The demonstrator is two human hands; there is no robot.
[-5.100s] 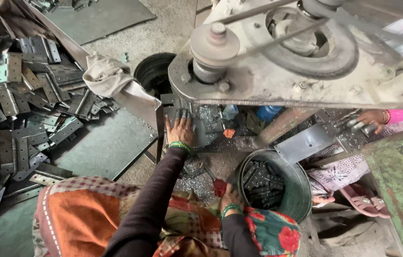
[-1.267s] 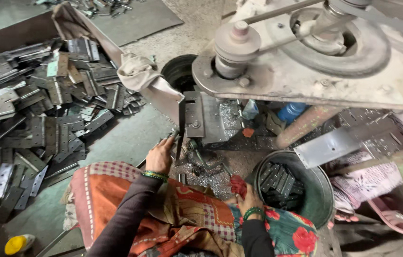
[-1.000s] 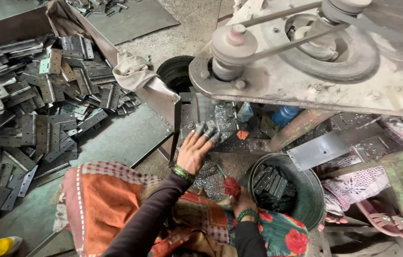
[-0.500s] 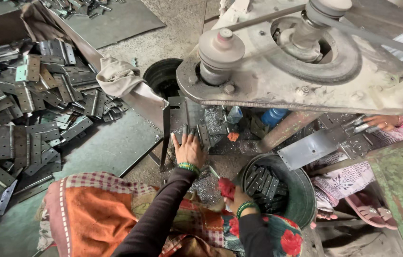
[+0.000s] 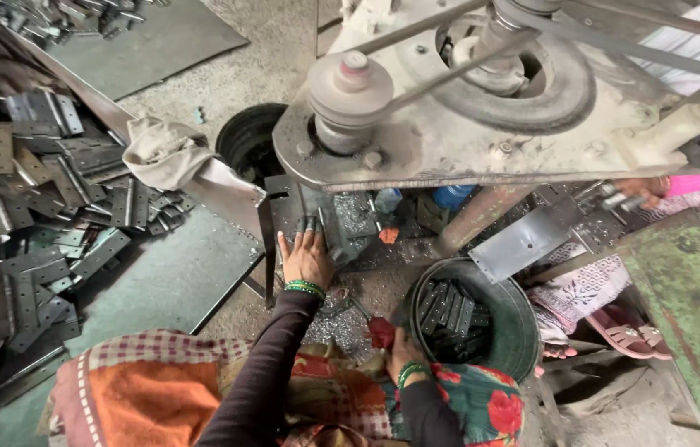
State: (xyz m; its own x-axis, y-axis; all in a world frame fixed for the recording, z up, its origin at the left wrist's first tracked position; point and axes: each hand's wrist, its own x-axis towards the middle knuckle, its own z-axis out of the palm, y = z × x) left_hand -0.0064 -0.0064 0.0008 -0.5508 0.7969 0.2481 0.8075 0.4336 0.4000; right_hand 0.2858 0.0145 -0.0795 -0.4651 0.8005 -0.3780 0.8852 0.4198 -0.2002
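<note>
My left hand (image 5: 304,257) reaches forward under the big grey press machine (image 5: 466,124). It lies flat, fingers stretched out, on a dark metal plate (image 5: 284,199) on the machine's bed. My right hand (image 5: 404,352) is curled on the near rim of a round metal bucket (image 5: 515,331) that holds several dark hinge plates (image 5: 445,306). A red cloth (image 5: 381,331) sits just beside that hand. Green bangles are on both wrists.
A large heap of grey hinge plates (image 5: 27,223) covers the floor at left beside a flat steel sheet (image 5: 168,281). A black tyre (image 5: 246,145) and a beige rag (image 5: 164,153) lie behind. Another person's hand (image 5: 640,189) and sandalled foot (image 5: 615,327) are at right, by a green bench (image 5: 689,306).
My left hand went from near my lap, holding a metal piece, forward onto the machine bed and now lies flat there. My right hand stayed at the bucket rim.
</note>
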